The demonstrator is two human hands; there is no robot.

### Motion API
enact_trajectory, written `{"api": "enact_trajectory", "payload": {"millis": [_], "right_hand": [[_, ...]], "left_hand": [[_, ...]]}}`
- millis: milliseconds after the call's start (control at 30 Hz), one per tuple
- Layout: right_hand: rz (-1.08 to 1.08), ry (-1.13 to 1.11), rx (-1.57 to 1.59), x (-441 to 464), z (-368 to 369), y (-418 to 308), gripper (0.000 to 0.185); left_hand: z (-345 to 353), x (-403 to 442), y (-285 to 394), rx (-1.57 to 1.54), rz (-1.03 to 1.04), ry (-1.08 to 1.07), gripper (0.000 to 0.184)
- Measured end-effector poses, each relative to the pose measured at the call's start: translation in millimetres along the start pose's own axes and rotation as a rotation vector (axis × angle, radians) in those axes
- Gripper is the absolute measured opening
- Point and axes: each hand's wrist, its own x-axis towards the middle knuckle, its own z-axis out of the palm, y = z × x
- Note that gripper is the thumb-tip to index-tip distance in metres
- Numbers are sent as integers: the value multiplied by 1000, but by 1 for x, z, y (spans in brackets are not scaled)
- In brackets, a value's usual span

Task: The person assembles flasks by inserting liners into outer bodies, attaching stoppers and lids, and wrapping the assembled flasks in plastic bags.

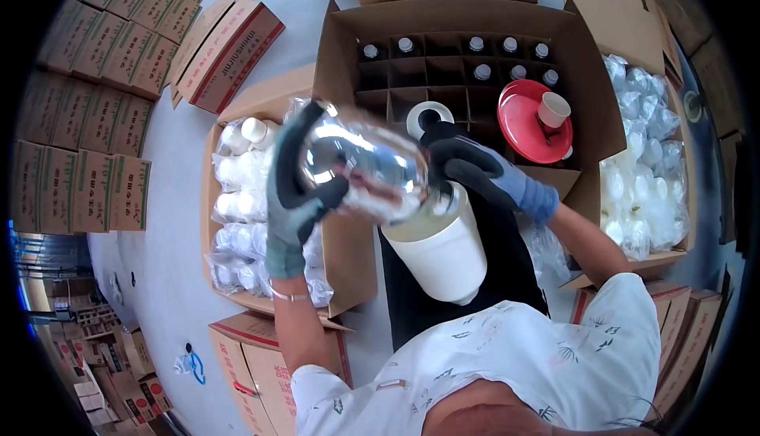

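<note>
Two gloved hands of mine are at the silvered flask (368,163): my left hand (294,199) is wrapped about its wide end, thumb and fingers spread broadly to span the glass, while my right hand (491,171) has its fingers curled by the neck end, though I cannot tell how firmly they close. I judge this to be a handling or turning step, calling for both hands to move together and keep the glass off hard edges. The flask is tilted, just above the open mouth of the white casing (439,254), which leans over the dark cloth (412,301) on my lap. Beyond stands a divided carton (336,48) with white-capped bottles (511,44) and a red dish (518,131) bearing a white cup (554,110). Bagged white parts (237,202) fill cartons either side; stacked boxes (87,119) line the left over a pale floor (170,278).
</note>
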Motion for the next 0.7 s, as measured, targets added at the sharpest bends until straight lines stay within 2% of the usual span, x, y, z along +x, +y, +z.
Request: {"api": "enact_trajectory", "payload": {"millis": [33, 67, 100, 167, 200, 233, 300, 333, 400, 433, 467, 500, 533, 600, 667, 700], "right_hand": [[55, 98, 104, -19, 9, -2, 46], [106, 194, 205, -39, 17, -5, 48], [146, 190, 69, -62, 23, -10, 51], [206, 130, -272, -110, 36, -28, 61], [224, 75, -477, -133, 45, -36, 67], [225, 95, -405, -159, 60, -31, 73], [280, 127, -305, -184, 92, -26, 90], [297, 154, -195, -178, 103, -26, 97], [164, 263, -79, -151, 106, -27, 104], [205, 235, -61, -121, 90, -40, 105], [88, 188, -76, -100, 82, -32, 106], [-56, 110, -196, -77, 69, -32, 105], [-183, 48, -166, -55, 60, -33, 99], [-256, -45, -142, -15, 47, -42, 90], [-297, -118, -68, 9, 41, -46, 94], [-363, -96, -71, 18, 41, -56, 91]], "left_hand": [[7, -15, 2, -8, -101, 5, 85], [6, -32, -12, 37, -78, -39, 85], [12, -49, -16, 37, -152, -10, 89], [16, -95, -27, -22, -363, 92, 83], [17, -127, -46, -78, -395, 139, 79], [31, -149, -44, -170, -399, 236, 72], [43, -186, -71, -145, -355, 244, 66], [51, -202, -82, -187, -409, 269, 62], [64, -230, -98, -266, -512, 331, 53], [67, -242, -96, -303, -569, 373, 49], [62, -234, -84, 49, -513, 241, 49], [45, -235, -91, 76, -559, 117, 49], [31, -239, -104, 102, -601, -7, 50], [22, -242, -120, 110, -566, -45, 58], [12, -243, -138, 123, -519, -82, 67], [6, -245, -151, 129, -492, -98, 71]]}}
